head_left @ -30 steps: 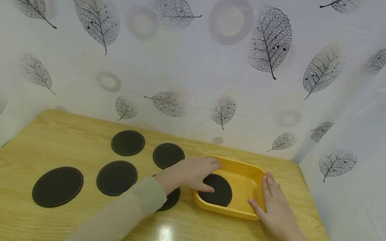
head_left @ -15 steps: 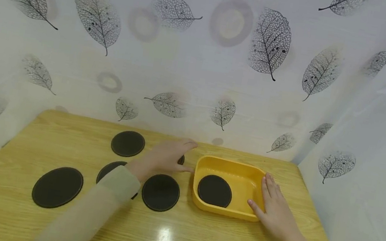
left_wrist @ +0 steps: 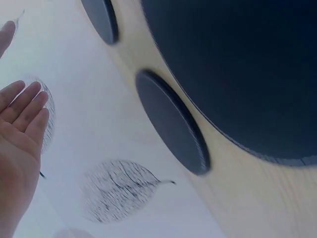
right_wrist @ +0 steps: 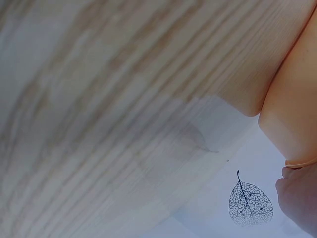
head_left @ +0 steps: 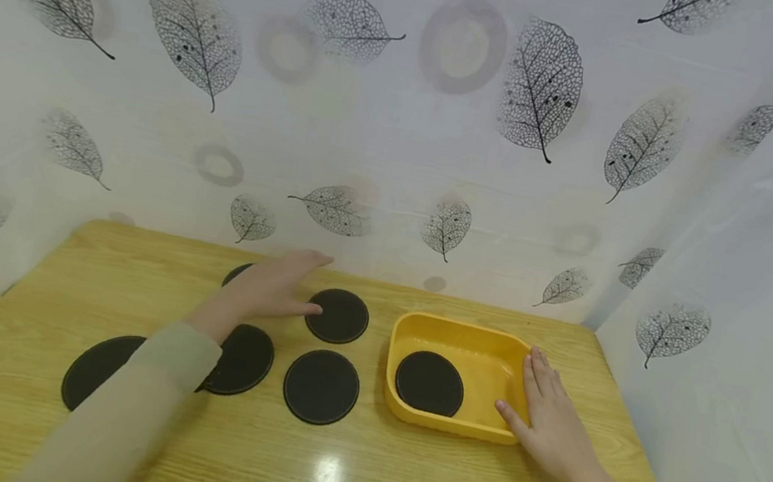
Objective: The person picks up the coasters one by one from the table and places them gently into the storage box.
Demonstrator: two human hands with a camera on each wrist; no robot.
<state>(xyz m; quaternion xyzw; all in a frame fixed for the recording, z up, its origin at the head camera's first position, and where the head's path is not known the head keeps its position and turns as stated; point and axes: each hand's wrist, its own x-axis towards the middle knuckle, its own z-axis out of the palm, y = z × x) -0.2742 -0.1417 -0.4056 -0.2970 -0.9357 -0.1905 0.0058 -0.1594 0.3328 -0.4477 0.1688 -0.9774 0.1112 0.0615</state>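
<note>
Your wooden table [head_left: 349,479] carries five black round mats directly on its surface: a large mat [head_left: 88,375] at the near left, two middle mats [head_left: 244,359] [head_left: 321,387], and two far mats [head_left: 338,316] [head_left: 235,273]. A yellow tray [head_left: 463,333] sits at the right, one black disc [head_left: 430,383] inside.

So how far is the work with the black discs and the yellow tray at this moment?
One black disc lies in the yellow tray, which the right hand steadies. The left hand reaches over the far-left disc, fingers straight. Five discs are on the table, including the near one.
</note>
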